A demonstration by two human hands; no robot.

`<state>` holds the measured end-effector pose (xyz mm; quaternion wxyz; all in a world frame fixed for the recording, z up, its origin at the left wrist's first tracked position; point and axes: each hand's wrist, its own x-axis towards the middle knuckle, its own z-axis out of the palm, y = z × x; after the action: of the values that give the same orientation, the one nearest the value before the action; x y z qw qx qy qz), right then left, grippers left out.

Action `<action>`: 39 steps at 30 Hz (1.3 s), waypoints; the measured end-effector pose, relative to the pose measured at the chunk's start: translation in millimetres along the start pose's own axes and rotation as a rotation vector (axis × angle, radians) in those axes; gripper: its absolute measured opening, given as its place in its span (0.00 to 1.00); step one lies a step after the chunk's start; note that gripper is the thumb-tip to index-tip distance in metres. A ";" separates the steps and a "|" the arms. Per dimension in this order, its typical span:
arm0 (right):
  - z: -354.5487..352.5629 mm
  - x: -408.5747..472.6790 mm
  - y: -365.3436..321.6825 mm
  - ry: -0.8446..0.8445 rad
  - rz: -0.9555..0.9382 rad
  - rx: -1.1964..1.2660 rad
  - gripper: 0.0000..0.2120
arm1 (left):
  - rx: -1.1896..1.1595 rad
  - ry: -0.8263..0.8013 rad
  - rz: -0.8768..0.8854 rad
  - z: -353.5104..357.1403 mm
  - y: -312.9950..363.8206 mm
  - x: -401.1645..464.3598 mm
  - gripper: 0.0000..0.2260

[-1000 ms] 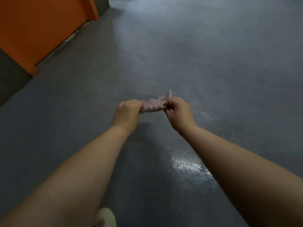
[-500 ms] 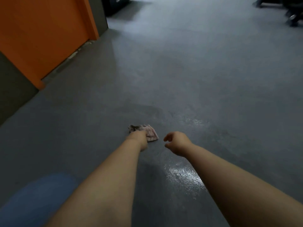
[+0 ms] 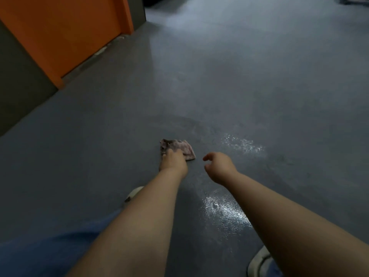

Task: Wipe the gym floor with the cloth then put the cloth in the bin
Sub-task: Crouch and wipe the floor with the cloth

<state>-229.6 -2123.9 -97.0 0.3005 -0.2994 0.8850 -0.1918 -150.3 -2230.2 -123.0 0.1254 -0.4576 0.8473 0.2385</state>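
A small pinkish patterned cloth (image 3: 182,147) lies folded on the grey gym floor (image 3: 239,86), straight ahead of me. My left hand (image 3: 173,161) rests on the cloth's near left part and presses it onto the floor; its fingertips cover that corner. A short way to the right, my right hand (image 3: 218,166) hovers just above the floor with loosely curled fingers and holds nothing. No bin is in view.
Wet shiny patches (image 3: 225,208) glisten on the floor near my right forearm, with another wet patch (image 3: 243,144) beyond my right hand. An orange wall panel (image 3: 65,35) stands at the left. My white shoes (image 3: 133,193) and a blue trouser leg (image 3: 50,250) are below.
Both hands held the cloth stretched in the air; my right hand let go and my left hand brought the cloth down onto the floor. My view has dropped lower.
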 end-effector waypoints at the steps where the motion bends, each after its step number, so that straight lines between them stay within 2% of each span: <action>1: 3.4 8.6 -0.4 0.007 -0.001 -0.006 0.17 | -0.022 0.002 0.002 5.6 0.9 6.4 0.19; 11: 33.0 123.6 6.3 -0.042 0.021 -0.097 0.20 | -0.093 -0.124 -0.030 63.4 4.8 97.1 0.29; 17: 56.3 192.0 0.6 -0.096 0.108 0.087 0.16 | -0.202 -0.029 -0.139 83.3 -6.3 145.3 0.31; 22: 77.5 236.1 0.3 -0.140 0.213 0.166 0.17 | -0.251 -0.056 -0.193 95.0 -12.0 168.6 0.35; 27: 90.2 254.8 -5.5 -0.287 0.335 0.242 0.15 | -0.321 0.007 -0.191 105.4 -12.9 178.3 0.37; 30: 94.3 259.3 -12.2 -0.381 0.341 0.327 0.05 | -0.401 0.077 -0.200 110.4 -13.6 179.6 0.37; 31: 93.7 262.2 -12.6 -0.336 0.312 0.344 0.05 | -0.423 0.133 -0.188 111.6 -13.4 180.0 0.39; 33: 90.6 268.2 -10.7 -0.112 0.260 0.387 0.07 | -0.393 0.258 -0.157 114.9 -11.4 185.4 0.43; 35: 84.6 269.2 -7.3 0.126 0.236 0.470 0.05 | -0.301 0.306 -0.114 113.5 -4.2 194.5 0.43; 36: 82.1 268.5 -5.2 0.190 0.212 0.501 0.04 | -0.246 0.309 -0.068 114.2 -1.1 199.0 0.42; 38: 81.5 265.4 2.2 0.221 0.157 0.476 0.04 | -0.139 0.147 0.004 111.7 4.1 212.0 0.36; 39: 82.5 264.2 8.5 0.225 0.124 0.384 0.08 | -0.102 0.051 -0.024 113.2 1.9 218.5 0.34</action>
<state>-349.0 -2301.2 -273.1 0.2628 -0.1585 0.8769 -0.3701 -272.7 -2327.0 -313.4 0.0830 -0.4795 0.8314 0.2683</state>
